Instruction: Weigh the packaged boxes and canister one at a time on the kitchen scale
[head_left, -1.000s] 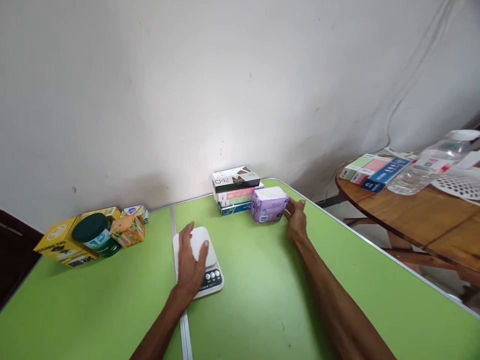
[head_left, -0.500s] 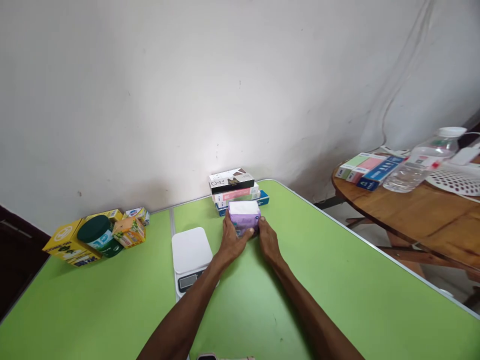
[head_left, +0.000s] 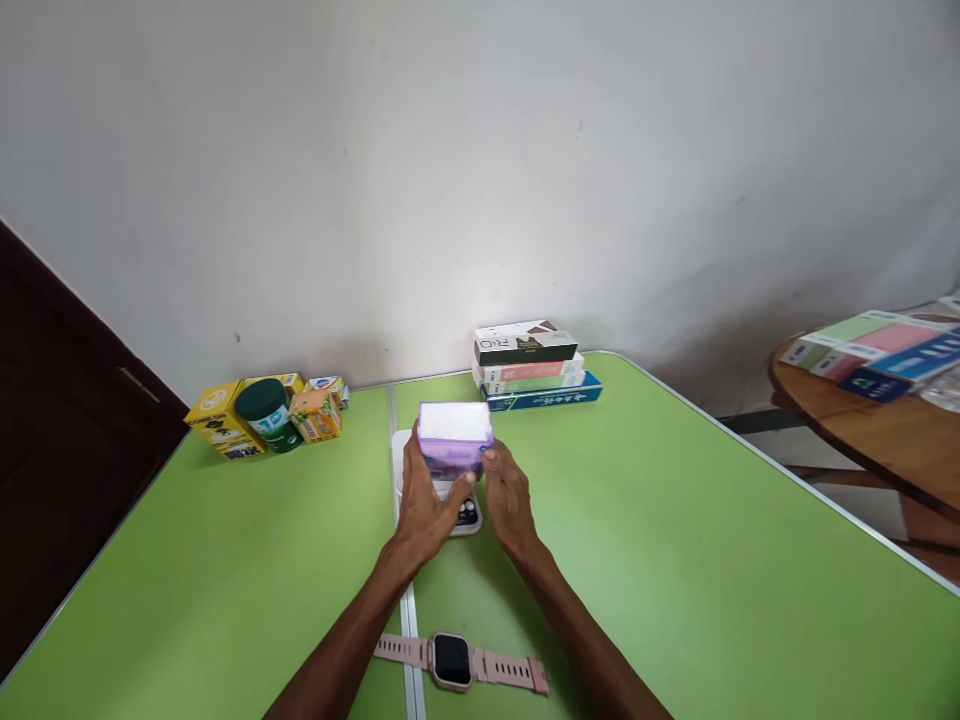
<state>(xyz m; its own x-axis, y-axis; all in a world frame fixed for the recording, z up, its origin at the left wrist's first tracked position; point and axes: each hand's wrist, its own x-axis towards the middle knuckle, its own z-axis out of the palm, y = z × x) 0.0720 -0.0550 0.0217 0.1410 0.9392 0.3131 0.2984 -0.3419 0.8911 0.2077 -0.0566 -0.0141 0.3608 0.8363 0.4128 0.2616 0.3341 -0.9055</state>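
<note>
A purple and white tissue pack (head_left: 454, 440) is held between both hands, over the white kitchen scale (head_left: 400, 455). My left hand (head_left: 427, 505) grips its left side, with the thumb across the near face. On the right side, my right hand (head_left: 510, 495) presses with its fingers, the thumb at the near corner. The pack hides most of the scale's platform, and I cannot tell whether the two touch. Part of the scale's dark display panel (head_left: 469, 514) shows below the pack.
A pink-strapped smartwatch (head_left: 452, 660) lies near the front of the green table (head_left: 675, 560). Stacked boxes (head_left: 529, 362) stand by the wall. At the back left are a green canister (head_left: 268, 412) and yellow boxes (head_left: 220, 420). A wooden table (head_left: 832, 410) holding more boxes is at right.
Both hands have carried the tissue pack left, from in front of the stacked boxes to over the scale. The view has turned, and the whole smartwatch now shows.
</note>
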